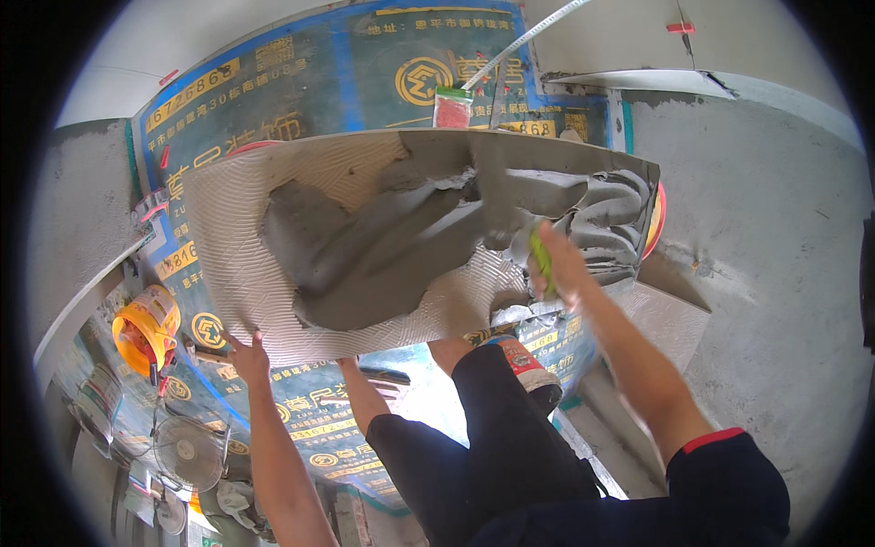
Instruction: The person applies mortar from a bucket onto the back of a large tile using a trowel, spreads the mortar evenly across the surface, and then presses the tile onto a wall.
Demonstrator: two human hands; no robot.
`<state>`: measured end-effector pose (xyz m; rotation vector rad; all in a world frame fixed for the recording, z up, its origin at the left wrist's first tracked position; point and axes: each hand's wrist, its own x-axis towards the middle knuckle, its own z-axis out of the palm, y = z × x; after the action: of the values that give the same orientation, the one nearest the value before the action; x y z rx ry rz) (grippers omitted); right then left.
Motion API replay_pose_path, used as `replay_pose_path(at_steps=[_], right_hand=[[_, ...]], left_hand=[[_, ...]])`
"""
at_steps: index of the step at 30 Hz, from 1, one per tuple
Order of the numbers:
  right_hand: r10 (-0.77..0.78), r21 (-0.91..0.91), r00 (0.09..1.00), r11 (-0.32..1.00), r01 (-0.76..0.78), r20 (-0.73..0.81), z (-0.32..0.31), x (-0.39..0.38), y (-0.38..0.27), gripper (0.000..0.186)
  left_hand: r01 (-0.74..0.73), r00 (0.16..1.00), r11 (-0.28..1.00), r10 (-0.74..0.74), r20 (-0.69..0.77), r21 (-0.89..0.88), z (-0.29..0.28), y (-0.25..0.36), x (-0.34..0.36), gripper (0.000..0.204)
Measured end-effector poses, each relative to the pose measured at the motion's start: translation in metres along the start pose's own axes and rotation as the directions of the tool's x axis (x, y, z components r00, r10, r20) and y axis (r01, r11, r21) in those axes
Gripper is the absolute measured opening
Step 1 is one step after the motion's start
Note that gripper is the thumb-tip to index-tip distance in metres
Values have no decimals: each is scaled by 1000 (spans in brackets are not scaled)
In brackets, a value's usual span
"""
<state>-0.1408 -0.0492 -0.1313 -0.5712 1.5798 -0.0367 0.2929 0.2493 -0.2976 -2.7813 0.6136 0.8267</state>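
Note:
My right hand (566, 274) is wrapped round the green handle (541, 252) of a trowel whose steel blade (492, 201), blurred by motion, lies over grey mortar (355, 255). The mortar is spread thick and uneven across the ridged back of a large pale tile (228, 237), heaped in folds at its right end. My left hand (248, 356) grips the tile's near edge at the lower left, fingertips at the rim. My legs (447, 419) are below the tile.
A yellow bucket (137, 337) with tools, a fan (187, 451) and a white bucket (533, 369) surround me. A small red packet (452, 108) and a measuring strip (519, 41) lie beyond the tile on printed floor sheeting (355, 64). Another tile (674, 324) lies at right.

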Motion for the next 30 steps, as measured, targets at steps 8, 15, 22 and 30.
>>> replay_pose_path(at_steps=[8, 15, 22, 30], right_hand=[[115, 305, 966, 934, -184, 229, 231, -18, 52, 50], [-319, -904, 931, 320, 283, 179, 253, -11, 33, 52], [-505, -992, 857, 7, 125, 104, 233, 16, -24, 46], [-321, -998, 945, -29, 53, 60, 211, -25, 34, 52]], left_hand=[[41, 998, 995, -45, 43, 93, -15, 17, -6, 88], [-62, 996, 994, 56, 65, 91, -30, 10, -3, 91], [-208, 975, 978, 207, 84, -7, -39, -9, 1, 91], [-255, 960, 962, 264, 96, -97, -40, -23, 9, 90]])
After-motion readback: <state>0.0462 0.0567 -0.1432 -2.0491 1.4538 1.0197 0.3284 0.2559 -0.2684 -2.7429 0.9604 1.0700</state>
